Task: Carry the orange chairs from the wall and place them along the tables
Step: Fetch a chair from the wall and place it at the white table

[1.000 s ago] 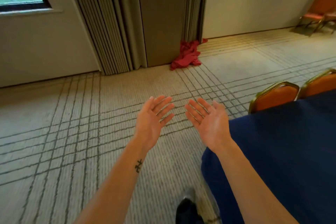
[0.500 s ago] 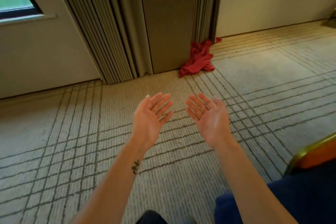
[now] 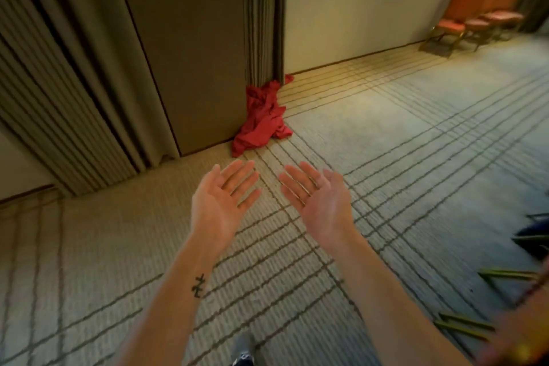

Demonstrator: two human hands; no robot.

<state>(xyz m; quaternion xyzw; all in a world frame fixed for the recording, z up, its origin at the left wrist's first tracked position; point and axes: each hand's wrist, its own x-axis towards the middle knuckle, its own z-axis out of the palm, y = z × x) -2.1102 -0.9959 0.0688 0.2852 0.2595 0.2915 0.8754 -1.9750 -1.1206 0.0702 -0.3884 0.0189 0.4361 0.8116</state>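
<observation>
My left hand (image 3: 221, 196) and my right hand (image 3: 319, 197) are held out in front of me, palms up, fingers straight, holding nothing. A row of orange chairs (image 3: 478, 13) stands against the far wall at the upper right, well beyond both hands. Gold chair legs (image 3: 505, 275) and a blurred orange edge show at the lower right, close beside my right forearm. A dark blue patch (image 3: 534, 233) shows at the right edge.
Striped carpet (image 3: 416, 157) stretches toward the far wall. A red cloth (image 3: 263, 125) lies heaped at the foot of a grey curtain (image 3: 263, 15) and brown panel (image 3: 184, 38). More curtain hangs at left. My shoe (image 3: 243, 349) shows at the bottom.
The view has swung to the right: the wall chairs have come into sight, the blue table has slid out to the right edge. Both hands stay open, palms up.
</observation>
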